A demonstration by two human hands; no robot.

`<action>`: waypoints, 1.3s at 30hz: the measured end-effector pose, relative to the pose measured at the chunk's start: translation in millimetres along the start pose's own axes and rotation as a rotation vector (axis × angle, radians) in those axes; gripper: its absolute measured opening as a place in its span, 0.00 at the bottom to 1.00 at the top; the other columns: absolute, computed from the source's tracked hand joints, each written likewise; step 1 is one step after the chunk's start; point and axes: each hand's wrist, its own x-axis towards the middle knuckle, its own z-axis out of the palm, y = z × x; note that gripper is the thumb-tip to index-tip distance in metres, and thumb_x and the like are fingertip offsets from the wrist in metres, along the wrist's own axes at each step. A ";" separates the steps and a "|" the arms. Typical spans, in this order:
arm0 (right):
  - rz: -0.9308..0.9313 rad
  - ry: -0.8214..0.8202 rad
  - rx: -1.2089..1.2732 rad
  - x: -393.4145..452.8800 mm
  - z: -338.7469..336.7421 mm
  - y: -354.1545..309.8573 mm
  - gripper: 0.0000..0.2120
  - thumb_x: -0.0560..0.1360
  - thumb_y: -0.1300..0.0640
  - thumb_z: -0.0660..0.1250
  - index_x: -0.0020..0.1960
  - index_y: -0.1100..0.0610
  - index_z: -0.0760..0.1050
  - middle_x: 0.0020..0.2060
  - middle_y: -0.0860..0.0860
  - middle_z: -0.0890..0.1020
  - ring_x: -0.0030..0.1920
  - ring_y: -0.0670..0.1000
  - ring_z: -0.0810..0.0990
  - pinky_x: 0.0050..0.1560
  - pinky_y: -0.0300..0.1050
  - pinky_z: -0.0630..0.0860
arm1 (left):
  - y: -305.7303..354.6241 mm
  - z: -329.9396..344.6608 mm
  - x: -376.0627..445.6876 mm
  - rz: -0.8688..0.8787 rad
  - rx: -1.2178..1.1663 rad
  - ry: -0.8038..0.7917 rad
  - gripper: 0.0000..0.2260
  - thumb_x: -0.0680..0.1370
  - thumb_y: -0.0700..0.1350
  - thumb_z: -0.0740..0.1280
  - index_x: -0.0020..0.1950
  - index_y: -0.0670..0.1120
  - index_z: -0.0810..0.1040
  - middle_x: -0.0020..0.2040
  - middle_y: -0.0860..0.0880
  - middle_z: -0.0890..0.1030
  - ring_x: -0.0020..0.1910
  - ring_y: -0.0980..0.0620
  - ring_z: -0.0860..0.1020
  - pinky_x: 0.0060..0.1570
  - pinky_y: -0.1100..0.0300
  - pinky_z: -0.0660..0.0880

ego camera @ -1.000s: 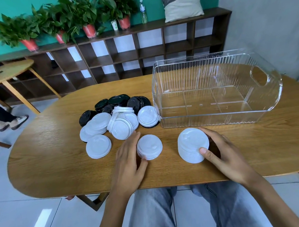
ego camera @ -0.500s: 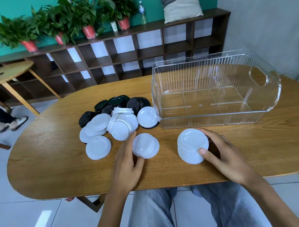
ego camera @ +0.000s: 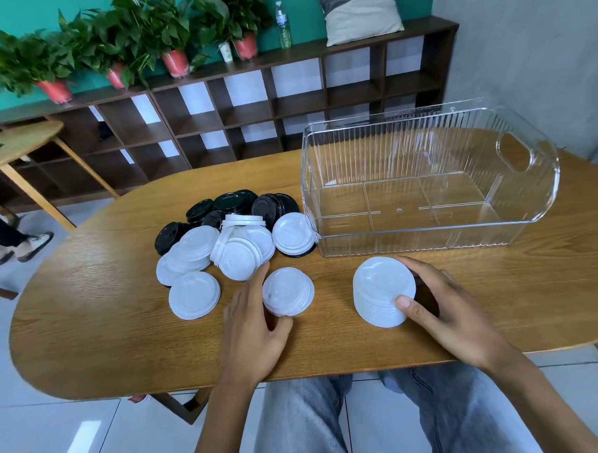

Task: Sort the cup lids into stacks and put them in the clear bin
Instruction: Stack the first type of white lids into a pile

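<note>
A tall stack of white lids (ego camera: 382,289) stands on the table near the front edge. My right hand (ego camera: 448,309) grips it, thumb in front and fingers behind. Left of it, my left hand (ego camera: 252,319) pinches a small stack of white lids (ego camera: 288,290) between thumb and forefinger, and that stack is tilted. Behind lie a loose pile of white lids (ego camera: 237,249) and several black lids (ego camera: 233,201). A single white lid (ego camera: 194,295) lies flat at the front of the pile. The clear bin (ego camera: 360,246) stands at the back right with nothing inside.
The oval wooden table (ego camera: 89,321) ends just in front of my hands, above my knees. A dark shelf unit (ego camera: 251,105) with potted plants lines the back wall. A second table (ego camera: 20,142) and a person's feet (ego camera: 24,247) are at the far left.
My left hand has closed on the small stack, tipped it up on edge and drawn it slightly left. My right hand stays on the tall stack.
</note>
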 end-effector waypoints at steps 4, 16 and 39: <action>0.000 0.000 0.006 -0.2 -0.3 0.9 0.30 0.75 0.33 0.60 0.75 0.37 0.63 0.67 0.33 0.73 0.67 0.41 0.69 0.67 0.47 0.67 | 2.3 2.4 0.3 -0.066 -0.052 0.038 0.37 0.75 0.60 0.73 0.79 0.54 0.62 0.72 0.56 0.71 0.72 0.53 0.68 0.73 0.49 0.66; -0.015 -0.001 0.055 -1.9 0.0 2.3 0.31 0.73 0.28 0.60 0.74 0.30 0.58 0.65 0.29 0.71 0.68 0.37 0.68 0.69 0.46 0.66 | -9.7 6.3 -1.1 -0.030 -0.238 0.098 0.36 0.74 0.48 0.78 0.76 0.61 0.63 0.68 0.64 0.75 0.69 0.61 0.73 0.66 0.60 0.70; -0.096 0.016 0.108 0.2 -1.8 6.4 0.23 0.81 0.36 0.52 0.74 0.36 0.67 0.67 0.33 0.75 0.67 0.44 0.72 0.69 0.53 0.68 | 86.1 43.9 -11.8 0.207 -0.495 0.007 0.32 0.74 0.56 0.74 0.75 0.62 0.64 0.68 0.62 0.78 0.65 0.54 0.78 0.62 0.66 0.72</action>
